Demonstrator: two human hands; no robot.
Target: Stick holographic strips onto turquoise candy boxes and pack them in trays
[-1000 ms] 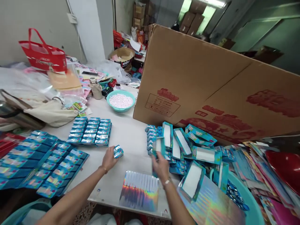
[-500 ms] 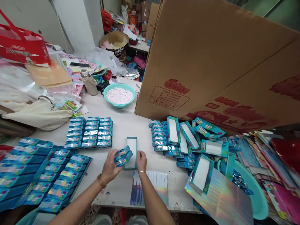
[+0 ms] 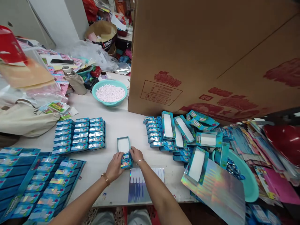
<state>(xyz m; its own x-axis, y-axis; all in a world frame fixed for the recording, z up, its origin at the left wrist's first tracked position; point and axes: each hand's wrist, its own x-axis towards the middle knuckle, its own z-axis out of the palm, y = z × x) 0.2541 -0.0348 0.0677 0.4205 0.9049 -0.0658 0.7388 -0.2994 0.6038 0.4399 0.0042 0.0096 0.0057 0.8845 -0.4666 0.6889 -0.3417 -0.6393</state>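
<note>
gripping a small stack of blue packs (image 3: 126, 162) with the left hand (image 3: 114, 167), fingers curled around it from the left side. pinching the same stack from the right with the right hand (image 3: 136, 154), fingertips narrow and touching the top pack. holding the stack low at the near end of an open teal tray (image 3: 123, 144), on the table (image 3: 117, 125) just behind a holographic sheet (image 3: 145, 184); far half of the tray bare and white inside.

probably some risks here — could slip sideways out of the stack, if squeezed unevenly between the two hands, given the glossy wrapping. could also push the light tray away over the table when pressed against its near wall, with nothing to keep it in place. might catch on the tray rim and sit tilted instead of flat. not likely to disturb the neat rows of packs (image 3: 79, 134) to the left or the heap of empty trays (image 3: 185, 131) to the right, both well apart.

hard to count the packs in the stack, hidden partly under the fingers. cannot tell whether already resting on the tray bottom or hanging just above it. both forearms cut off at the lower edge — also the big cardboard carton (image 3: 199, 47) at the top and right.
</note>
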